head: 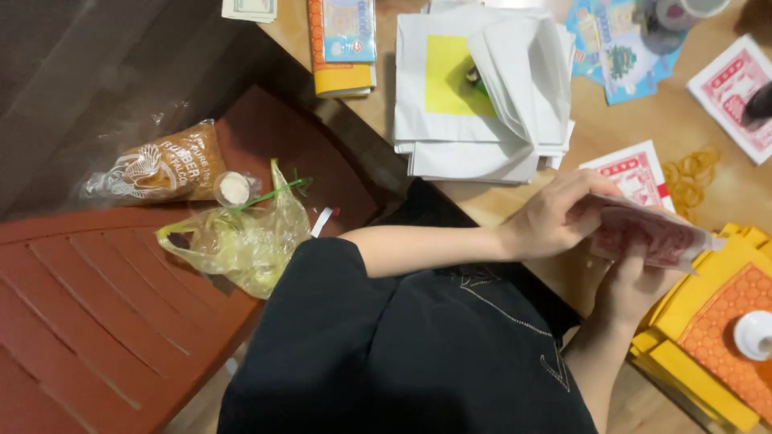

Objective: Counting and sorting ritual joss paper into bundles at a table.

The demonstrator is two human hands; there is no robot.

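Closest thing to the camera is the black shirt (418, 354), which fills the bottom middle. Above it both hands are busy with a red-and-white printed paper packet (655, 235) near the right edge of the wooden table (619, 128). The left hand (555, 217) is curled over the top of the packet, fingers wrapped around its near end. The right hand (631, 285) comes up from underneath and grips the same packet from below, thumb and fingers closed on it. So both hands are shut around that one packet, held just above the table edge.

Right beside the hands, bottom right, there's a stack of yellow paper (691, 321) with an orange patterned sheet on top and a small white round thing (754, 335) sitting on it. Another red-and-white sheet (635, 170) lies flat just behind the left hand, with a little pile of yellow rubber bands (689, 181) next to it. Further back is a stack of white paper bags (482, 96) with a yellow square showing.

Off to the left, a reddish-brown slatted chair (96, 321) holds a crumpled yellowish plastic bag (241, 241) and a brown bag of rubber bands (161, 169).
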